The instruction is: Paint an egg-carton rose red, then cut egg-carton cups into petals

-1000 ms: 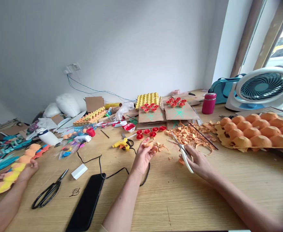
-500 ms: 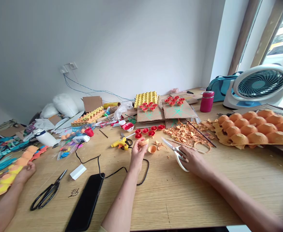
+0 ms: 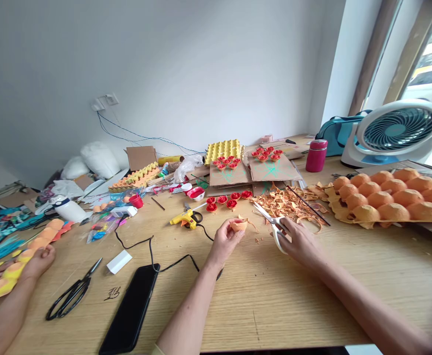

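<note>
My left hand (image 3: pixel 224 243) is closed on an orange egg-carton cup (image 3: pixel 239 226), just above the middle of the table. Thin orange trimmings (image 3: pixel 251 225) lie right behind the cup. To the right, my right hand (image 3: pixel 301 243) grips white-handled scissors (image 3: pixel 275 228), with the fingers through the handles. The blades point up and left, apart from the cup, toward a heap of orange carton scraps (image 3: pixel 280 203). Several red paper-pulp flowers (image 3: pixel 231 203) sit behind my left hand. A yellow glue gun (image 3: pixel 186 219) lies to its left, its black cord passing behind my forearm.
At left, another person's hands (image 3: pixel 40 261) hold an orange-yellow egg-carton strip (image 3: pixel 14 276). Black scissors (image 3: pixel 74 292) and a phone (image 3: pixel 130 310) lie nearby. At right stand an orange egg tray (image 3: pixel 393 197), a pink flask (image 3: pixel 316 156) and a fan (image 3: pixel 396 130). Cardboard (image 3: pixel 275 170) with red flowers lies behind.
My left hand moved right and took hold of the cup that stood on the table; the small orange piece it held is out of sight. The scissors shifted slightly right.
</note>
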Tool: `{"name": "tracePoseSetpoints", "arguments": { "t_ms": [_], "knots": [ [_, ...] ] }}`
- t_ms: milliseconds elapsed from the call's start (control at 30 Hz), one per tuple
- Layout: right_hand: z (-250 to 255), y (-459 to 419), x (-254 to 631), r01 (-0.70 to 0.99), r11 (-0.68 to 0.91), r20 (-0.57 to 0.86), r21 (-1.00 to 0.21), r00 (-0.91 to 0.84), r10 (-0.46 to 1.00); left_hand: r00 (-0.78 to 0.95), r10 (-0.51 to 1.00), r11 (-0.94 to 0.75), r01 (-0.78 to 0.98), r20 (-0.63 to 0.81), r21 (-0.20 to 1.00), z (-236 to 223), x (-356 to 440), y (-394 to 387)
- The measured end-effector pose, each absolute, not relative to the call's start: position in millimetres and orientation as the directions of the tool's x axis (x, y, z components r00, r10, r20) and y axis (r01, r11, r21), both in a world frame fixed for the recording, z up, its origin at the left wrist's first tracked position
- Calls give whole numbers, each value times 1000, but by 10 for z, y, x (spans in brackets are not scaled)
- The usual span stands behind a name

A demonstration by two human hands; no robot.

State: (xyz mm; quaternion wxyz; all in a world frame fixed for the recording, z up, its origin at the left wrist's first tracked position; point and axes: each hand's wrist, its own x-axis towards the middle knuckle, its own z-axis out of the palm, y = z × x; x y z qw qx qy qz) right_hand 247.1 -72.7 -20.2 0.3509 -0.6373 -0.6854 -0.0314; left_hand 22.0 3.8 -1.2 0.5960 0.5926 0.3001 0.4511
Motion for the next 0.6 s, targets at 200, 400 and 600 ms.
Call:
{"name": "tracePoseSetpoints", "arguments": {
  "t_ms": [200,400,600],
  "knots": [
    [-166,-771,2453,875,303,509,-378,-76,857,504,848,-87,-171,163,981,-18,252,-20],
    [-166,-797,2419,855,399,483,-332,-209,850,550,819,-77,-177,163,981,2,240,-46],
    [-129,-812,2383,852,429,459,-299,-265,848,539,826,-76,-188,168,979,-1,252,-52]
  ]
}}
